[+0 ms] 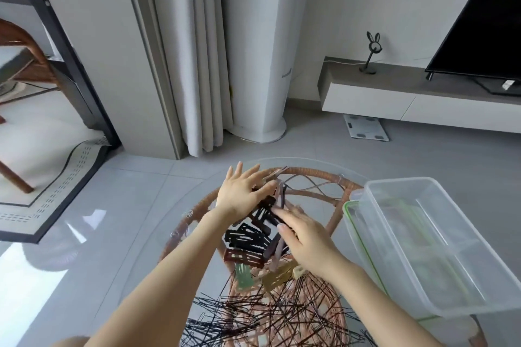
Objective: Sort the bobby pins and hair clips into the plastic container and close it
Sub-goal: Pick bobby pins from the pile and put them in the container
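Observation:
A heap of black, brown, green and tan hair clips (248, 242) lies on a round glass table (135, 236). Nearer to me, a loose pile of thin dark bobby pins (270, 315) spreads across the glass. My left hand (239, 194) rests flat on the far end of the clip heap, fingers spread. My right hand (307, 239) presses against the heap's right side, fingers touching several clips. A clear plastic container (439, 245) stands at the right, sitting on its green-rimmed lid (352, 222). I cannot tell whether either hand grips a clip.
A rattan frame (315, 175) shows under the glass top. Beyond the table are a grey tiled floor, a white curtain (197, 51), a white column unit (253, 65), a low TV shelf (394, 93) and a rug (56, 194) at the left.

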